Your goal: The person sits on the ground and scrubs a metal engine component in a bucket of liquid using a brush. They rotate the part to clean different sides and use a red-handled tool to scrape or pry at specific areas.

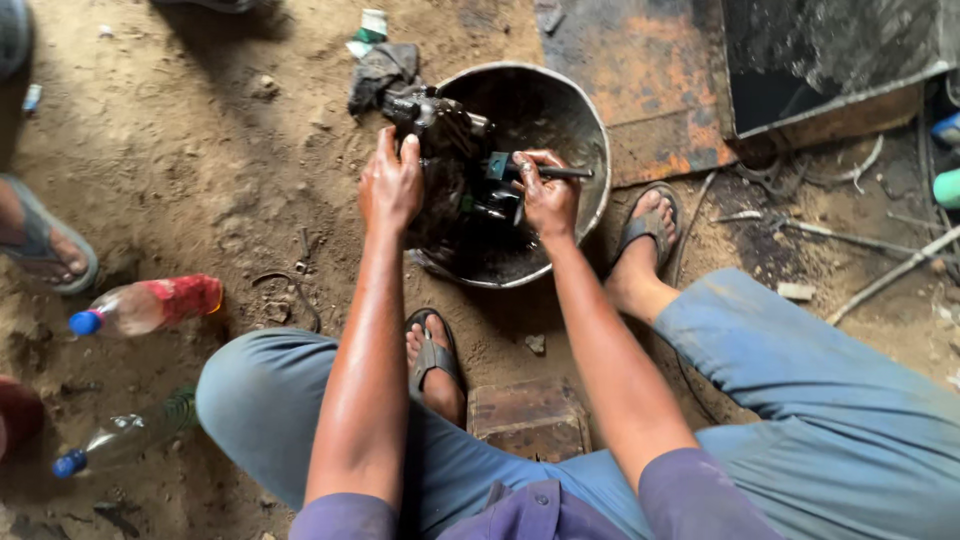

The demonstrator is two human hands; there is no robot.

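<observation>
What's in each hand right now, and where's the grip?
Left hand grips the greasy black part on its left side, over the basin. Right hand grips a brush mid-handle.

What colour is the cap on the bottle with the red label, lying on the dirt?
Blue. The cap sits at the left end of the bottle, clearest in the head view.

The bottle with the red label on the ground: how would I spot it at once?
Start at the big round metal basin where both hands work, then look down and left across the dirt floor. The bottle with the red label lies on its side there, blue cap pointing left. Its neighbour, the clear bottle below it, has no red wrap.
</observation>
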